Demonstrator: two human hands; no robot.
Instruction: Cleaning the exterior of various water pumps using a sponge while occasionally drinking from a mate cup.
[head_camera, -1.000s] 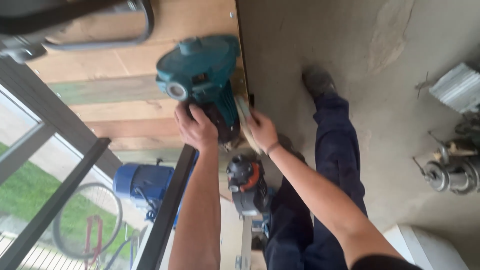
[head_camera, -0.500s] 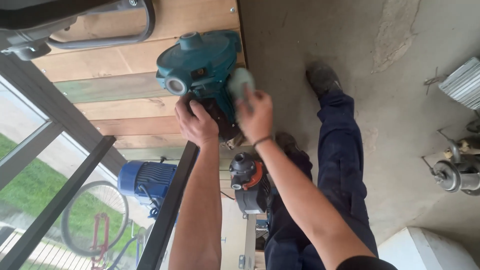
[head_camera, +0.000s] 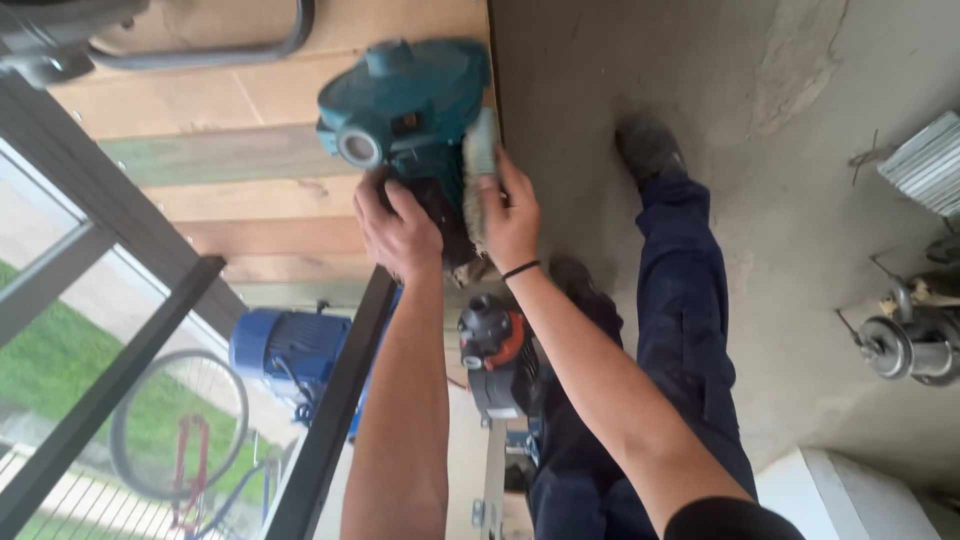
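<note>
Teal pump motor (head_camera: 410, 105) sitting at the right edge of the wooden desk (head_camera: 250, 160), near its far end. Left hand (head_camera: 398, 228) clamped on the dark lower body of the motor, grip closed around it, steadying. Right hand (head_camera: 510, 215) pressing a pale brush or scrubbing pad (head_camera: 478, 165) flat against the motor's right side, grip wrapped on the pad; black band on that wrist. Progress, as a guess: cleaning mid-way, right flank under the pad, teal top housing looking fairly clean, dark underside grimy and not yet reached; exact share done hard to tell through blur. Below the desk edge: black-and-orange small engine (head_camera: 497, 350) on the floor, just beside the dark blue trouser legs (head_camera: 690, 330); blue motor (head_camera: 290, 350) further left, behind a dark metal post (head_camera: 335, 400). Metal pump parts (head_camera: 905, 340) at the right on the concrete floor (head_camera: 800, 200), well apart. Bicycle wheel (head_camera: 175, 420) outside over grass. Labels: small pale plate on the teal housing front, round grey port beside it; no packages or signs readable.
</note>
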